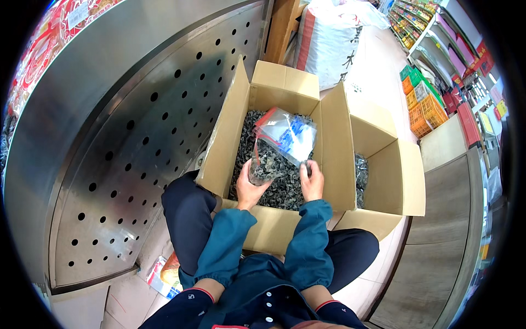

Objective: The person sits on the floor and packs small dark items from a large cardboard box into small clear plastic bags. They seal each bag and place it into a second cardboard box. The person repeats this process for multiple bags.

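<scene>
An open cardboard box (335, 156) between my knees holds a mass of dried black wood ear fungus (283, 197). My left hand (251, 190) is around the lower part of a clear zip bag (263, 162) with a red edge, partly filled with the fungus. Flat clear zip bags (291, 133), with red edges and blue print, lie over the fungus just beyond the filled one. My right hand (313, 181) is beside their near corner, with a small dark clump, apparently fungus, pinched between thumb and fingers.
A second open carton (382, 177) with plastic-wrapped dark contents stands at right. A perforated steel panel (164, 123) rises at left. Beyond the box are a wooden post (281, 31) and a large woven sack (328, 49). Orange crates (427, 113) and stocked shelves (415, 20) stand farther right.
</scene>
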`<act>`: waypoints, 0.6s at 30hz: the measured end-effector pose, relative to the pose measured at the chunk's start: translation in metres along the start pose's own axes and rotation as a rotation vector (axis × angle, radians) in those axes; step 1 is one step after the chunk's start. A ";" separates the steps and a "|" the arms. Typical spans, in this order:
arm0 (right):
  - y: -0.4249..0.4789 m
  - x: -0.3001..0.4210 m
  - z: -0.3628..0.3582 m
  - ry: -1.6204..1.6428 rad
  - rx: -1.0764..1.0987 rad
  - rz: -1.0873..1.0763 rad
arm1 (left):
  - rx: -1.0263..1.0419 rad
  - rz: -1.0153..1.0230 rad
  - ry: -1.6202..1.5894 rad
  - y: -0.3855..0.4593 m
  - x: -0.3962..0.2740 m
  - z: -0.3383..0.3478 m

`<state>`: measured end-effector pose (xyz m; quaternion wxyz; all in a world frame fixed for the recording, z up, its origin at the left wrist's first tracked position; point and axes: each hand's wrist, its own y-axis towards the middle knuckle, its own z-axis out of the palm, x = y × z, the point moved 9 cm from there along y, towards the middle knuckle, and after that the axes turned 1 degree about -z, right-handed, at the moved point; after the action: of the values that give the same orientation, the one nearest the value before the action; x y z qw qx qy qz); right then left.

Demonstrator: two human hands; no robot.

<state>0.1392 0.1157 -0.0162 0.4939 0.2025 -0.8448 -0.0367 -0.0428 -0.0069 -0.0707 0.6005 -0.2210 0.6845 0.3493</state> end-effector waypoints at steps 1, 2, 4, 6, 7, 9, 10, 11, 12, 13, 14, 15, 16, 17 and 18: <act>0.005 0.029 -0.008 0.061 -0.014 -0.030 | 0.030 -0.010 -0.003 -0.001 -0.004 0.003; 0.008 0.050 -0.012 0.110 0.009 -0.069 | 0.030 -0.019 0.055 -0.002 -0.008 0.004; 0.010 0.075 0.000 0.183 0.145 -0.181 | 0.069 0.018 0.163 -0.003 -0.019 0.008; 0.008 0.086 0.011 0.030 0.221 -0.254 | 0.102 0.018 0.209 -0.003 -0.022 0.012; 0.009 0.083 0.004 -0.011 0.133 -0.236 | 0.097 0.012 0.197 -0.003 -0.022 0.011; 0.005 0.073 -0.017 -0.089 -0.044 -0.203 | 0.082 0.003 0.174 -0.004 -0.024 0.009; 0.006 0.056 -0.018 -0.117 -0.009 -0.092 | 0.059 -0.010 0.153 -0.003 -0.026 0.003; 0.002 0.044 -0.017 -0.243 0.066 -0.037 | 0.055 0.006 0.057 -0.001 -0.008 0.001; -0.001 0.026 -0.018 -0.334 0.125 -0.008 | 0.049 0.010 0.033 0.000 -0.007 0.001; -0.006 0.004 -0.014 -0.427 0.180 0.024 | 0.048 0.014 0.006 0.001 -0.008 0.002; -0.010 -0.016 -0.006 -0.410 0.150 0.022 | 0.064 -0.019 -0.077 0.000 -0.005 0.004; -0.011 -0.040 0.000 -0.399 0.114 0.020 | 0.092 -0.007 -0.245 0.001 -0.012 0.009; -0.016 -0.075 0.011 0.034 0.119 0.187 | 0.117 -0.056 -0.336 0.000 -0.022 0.018; -0.016 -0.101 0.025 0.272 0.075 0.199 | 0.144 -0.107 -0.425 -0.002 -0.030 0.028; -0.031 -0.086 0.053 0.470 0.108 0.481 | 0.077 -0.080 -0.410 0.000 -0.025 0.012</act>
<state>0.1414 0.1125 -0.1220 0.6581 0.0262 -0.7322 0.1736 -0.0305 -0.0006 -0.0466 0.7488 -0.1493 0.5514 0.3362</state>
